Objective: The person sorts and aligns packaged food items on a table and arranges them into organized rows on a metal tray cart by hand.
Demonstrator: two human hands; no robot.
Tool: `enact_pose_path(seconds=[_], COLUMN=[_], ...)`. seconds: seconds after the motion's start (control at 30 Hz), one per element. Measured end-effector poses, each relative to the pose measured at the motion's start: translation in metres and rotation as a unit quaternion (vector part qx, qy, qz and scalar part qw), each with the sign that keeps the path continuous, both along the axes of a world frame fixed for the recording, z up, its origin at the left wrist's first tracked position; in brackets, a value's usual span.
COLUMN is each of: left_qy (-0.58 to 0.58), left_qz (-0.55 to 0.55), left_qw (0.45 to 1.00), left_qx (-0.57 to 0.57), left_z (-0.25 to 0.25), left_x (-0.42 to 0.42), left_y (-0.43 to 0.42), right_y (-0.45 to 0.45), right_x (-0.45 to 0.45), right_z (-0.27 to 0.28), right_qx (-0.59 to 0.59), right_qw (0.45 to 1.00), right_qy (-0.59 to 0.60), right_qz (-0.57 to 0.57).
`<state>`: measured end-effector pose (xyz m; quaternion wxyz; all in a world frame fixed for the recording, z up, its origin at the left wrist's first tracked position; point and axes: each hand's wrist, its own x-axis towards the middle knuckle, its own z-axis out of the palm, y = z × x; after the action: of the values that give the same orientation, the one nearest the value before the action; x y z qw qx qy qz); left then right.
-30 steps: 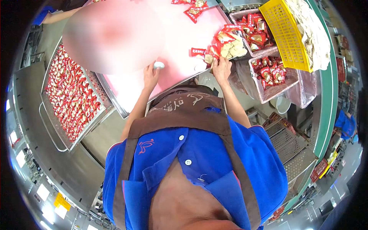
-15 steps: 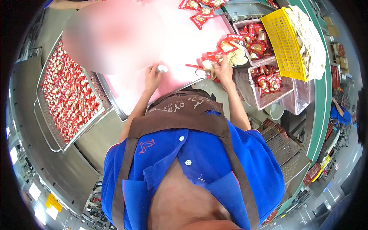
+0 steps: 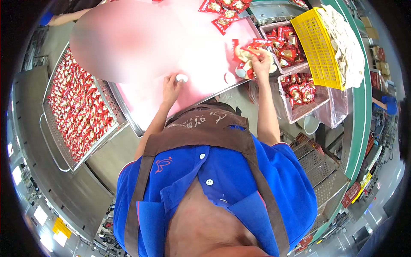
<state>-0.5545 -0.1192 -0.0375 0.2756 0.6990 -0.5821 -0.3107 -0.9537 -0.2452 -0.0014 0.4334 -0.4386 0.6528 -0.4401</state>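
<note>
In the head view, our left grip (image 3: 172,88) is narrow, its fingertips closed on a small white piece (image 3: 181,78) over the near part of the pink-topped bench (image 3: 201,47). Our right grip (image 3: 260,66) is also narrow, holding a loose bunch of red and cream wrappers (image 3: 245,55) at the bench's right edge; we cannot tell whether any of them is filled. Two white discs lie just left of that hand: the left disc (image 3: 230,78) is nearer the near edge, and the right disc (image 3: 240,72) is close beside the bunch.

Farther off, red and gold packets (image 3: 224,19) lie together at the far right of the bench. To the right of the bench we see a far crate (image 3: 295,68) and a near crate (image 3: 307,111), both containing similar packets. Right of these, a tilted yellow basket (image 3: 314,47) has pale cloth (image 3: 344,51) along its right side. A white bucket (image 3: 311,124) is below the near crate's right part.

On our left, a perforated tray (image 3: 107,94) is filled with small red and gold packets. Another person's forearm (image 3: 70,18) reaches in at the far left, where a blurred patch hides part of the bench.
</note>
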Motion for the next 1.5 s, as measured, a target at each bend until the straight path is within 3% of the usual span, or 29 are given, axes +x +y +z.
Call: enact_pose_path(seconds=[0.07,0.1,0.13,0.2,0.37,0.47,0.53,0.6,0.67,0.7,0.77,0.8,0.83,0.87,0.93,1.0,1.07,1.13,1.17,1.2,1.3,1.37,1.4,1.5], left_qy=[-0.004,0.002,0.008,-0.003,-0.015,-0.031,-0.002,0.001,0.003,-0.015,-0.035,-0.030,-0.025,-0.027,-0.025,-0.023,-0.021,-0.021,-0.023,-0.016,-0.022,-0.034,-0.036,-0.041], left_qz=[-0.009,-0.005,0.000,-0.011,-0.022,-0.024,-0.004,-0.004,-0.001,-0.006,-0.009,-0.005,0.000,0.002,-0.005,-0.003,-0.004,0.001,0.002,0.015,0.025,0.025,0.020,0.014], left_qw=[1.000,1.000,1.000,1.000,1.000,0.999,1.000,1.000,1.000,1.000,0.999,1.000,1.000,1.000,1.000,1.000,0.999,0.999,0.999,1.000,0.999,0.999,0.999,0.999], left_qx=[-0.005,-0.009,-0.014,-0.022,-0.015,-0.030,-0.010,-0.005,-0.002,-0.002,-0.001,-0.004,-0.007,-0.008,0.003,-0.011,-0.024,-0.029,-0.028,-0.010,0.008,0.008,0.005,0.007], left_z=[-0.002,-0.003,-0.005,-0.007,-0.013,-0.015,-0.013,-0.011,-0.009,-0.008,-0.006,-0.005,-0.005,-0.003,-0.004,-0.006,-0.009,-0.012,-0.007,0.000,0.001,0.003,0.006,0.008], left_x=[-0.001,-0.001,-0.001,0.001,0.004,0.003,0.000,0.000,-0.001,-0.001,-0.003,-0.004,-0.005,-0.005,-0.003,-0.002,-0.003,-0.005,-0.008,-0.011,-0.012,-0.012,-0.013,-0.013], left_y=[0.002,0.001,0.000,-0.002,-0.002,-0.002,-0.002,-0.002,-0.005,-0.005,-0.004,-0.005,-0.005,-0.005,-0.005,-0.003,-0.003,-0.002,-0.002,-0.003,-0.006,-0.007,-0.007,-0.005], right_y=[-0.011,-0.014,-0.022,-0.013,-0.001,0.010,0.015,0.014,0.015,0.013,-0.009,-0.016,-0.035,-0.047,-0.072,-0.096,-0.124,-0.137,-0.142,-0.148,-0.120,-0.128,-0.124,-0.098], right_x=[-0.014,-0.019,-0.030,-0.036,-0.024,-0.026,-0.041,-0.055,-0.068,-0.074,-0.112,-0.112,-0.134,-0.151,-0.167,-0.175,-0.205,-0.214,-0.216,-0.216,-0.210,-0.210,-0.208,-0.212], right_z=[-0.004,-0.007,-0.018,-0.028,0.013,0.025,0.019,0.020,0.028,0.054,0.041,0.072,0.068,0.060,0.078,0.083,0.043,0.012,-0.008,-0.022,-0.066,-0.080,-0.078,-0.054], right_qx=[-0.021,0.041,0.096,0.061,0.079,0.087,0.181,0.236,0.121,0.132,0.032,-0.013,-0.024,-0.180,-0.174,-0.233,-0.235,-0.248,-0.073,0.056,0.049,0.083,0.084,-0.117], right_qw=[0.993,0.992,0.985,0.949,0.946,0.965,0.983,0.971,0.990,0.984,0.988,0.985,0.978,0.965,0.897,0.849,0.829,0.759,0.809,0.795,0.805,0.873,0.873,0.838], right_qy=[0.058,0.073,0.142,0.305,0.314,0.246,0.014,-0.041,-0.075,-0.122,-0.116,-0.070,-0.027,0.034,0.292,0.367,0.428,0.583,0.583,0.588,0.571,0.481,0.479,0.532], right_qz=[-0.105,-0.090,0.002,0.044,0.033,0.037,0.018,0.001,0.009,0.000,-0.095,-0.156,-0.205,-0.190,-0.282,-0.300,-0.273,-0.149,-0.031,0.141,0.154,0.023,0.026,0.002])
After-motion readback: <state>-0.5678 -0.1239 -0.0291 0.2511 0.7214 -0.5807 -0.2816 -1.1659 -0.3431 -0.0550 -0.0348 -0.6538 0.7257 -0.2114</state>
